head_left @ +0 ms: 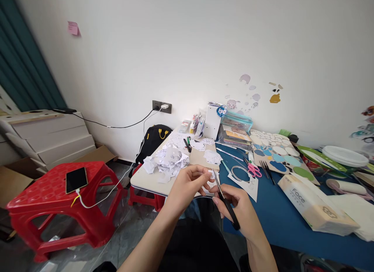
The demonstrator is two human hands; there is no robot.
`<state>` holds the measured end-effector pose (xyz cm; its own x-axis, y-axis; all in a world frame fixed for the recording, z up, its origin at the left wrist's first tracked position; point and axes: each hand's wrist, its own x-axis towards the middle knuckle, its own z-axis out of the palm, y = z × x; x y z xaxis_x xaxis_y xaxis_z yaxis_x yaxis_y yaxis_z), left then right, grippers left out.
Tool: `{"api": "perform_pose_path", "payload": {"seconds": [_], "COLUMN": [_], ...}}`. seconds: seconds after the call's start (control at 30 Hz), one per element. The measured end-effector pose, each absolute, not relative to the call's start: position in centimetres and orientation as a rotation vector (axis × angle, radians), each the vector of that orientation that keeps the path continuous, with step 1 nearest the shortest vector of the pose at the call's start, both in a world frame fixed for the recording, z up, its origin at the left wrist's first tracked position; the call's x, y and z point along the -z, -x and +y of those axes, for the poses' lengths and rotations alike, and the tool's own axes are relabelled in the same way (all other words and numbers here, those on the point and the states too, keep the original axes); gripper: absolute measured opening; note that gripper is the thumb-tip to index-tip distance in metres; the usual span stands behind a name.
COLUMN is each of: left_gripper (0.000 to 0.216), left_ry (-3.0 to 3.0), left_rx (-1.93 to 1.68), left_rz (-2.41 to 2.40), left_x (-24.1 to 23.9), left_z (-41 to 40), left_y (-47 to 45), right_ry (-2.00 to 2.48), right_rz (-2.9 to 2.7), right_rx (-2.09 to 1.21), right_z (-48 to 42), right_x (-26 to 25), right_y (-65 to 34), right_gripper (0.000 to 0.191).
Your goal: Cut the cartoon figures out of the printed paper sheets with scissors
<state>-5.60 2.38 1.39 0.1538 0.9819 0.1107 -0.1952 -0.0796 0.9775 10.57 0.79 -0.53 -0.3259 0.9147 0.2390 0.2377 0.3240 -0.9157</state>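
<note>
Just over the front edge of the table, my left hand (194, 179) is closed, pinching a small piece of white paper (210, 181) with a printed drawing. My right hand (235, 200) grips black-handled scissors (228, 207), whose metal blades point up and away beside the paper. Whether the blades are cutting into the paper cannot be made out. Beyond my hands a white paper cutout (212, 157) lies on a beige board (200, 159). To the left spreads a pile of white paper scraps (169, 161).
Pink scissors (254, 170), a ring of tape (240, 173) and tweezers (267, 171) lie on the blue tabletop (264, 217) at right. A tissue pack (315, 205) sits nearer me. On the left, a red stool (58, 182) holds a charging phone (76, 180), its white cable crossing toward the wall.
</note>
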Motion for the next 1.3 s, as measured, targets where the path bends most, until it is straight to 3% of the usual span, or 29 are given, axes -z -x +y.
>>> {"api": "perform_pose_path", "payload": {"seconds": [1.3], "left_gripper": [0.020], "left_ry": [-1.239], "left_rx": [-1.303], "left_rz": [0.937], "left_x": [0.0], "left_z": [3.0], "left_y": [7.1], "right_ry": [1.072], "right_rz": [-1.725], "right_rx": [-1.142], "right_z": [2.3], "right_x": [1.4], "right_y": [-8.7], "right_gripper": [0.018]}}
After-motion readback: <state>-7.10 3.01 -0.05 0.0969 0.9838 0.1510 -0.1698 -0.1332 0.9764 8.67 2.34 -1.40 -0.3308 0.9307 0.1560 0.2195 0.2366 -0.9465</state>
